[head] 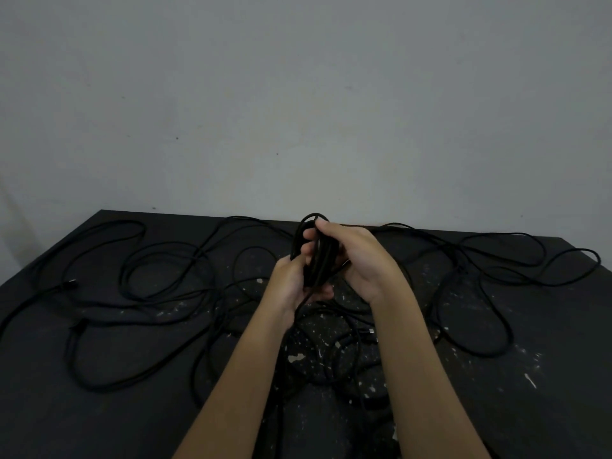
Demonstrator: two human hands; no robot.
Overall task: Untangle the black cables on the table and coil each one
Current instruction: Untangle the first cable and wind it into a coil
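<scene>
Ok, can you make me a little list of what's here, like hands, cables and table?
left hand: holds the bottom of the coil
right hand: wraps round the top of the coil
loose cables: lie in tangled loops across the table
table: dark, with pale flecks
wall: plain grey

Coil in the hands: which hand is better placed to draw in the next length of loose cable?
Left, probably. The left hand holds the lower end of the coil, where the trailing strand drops to the table; the right hand wraps the loops and should hold them.
</scene>
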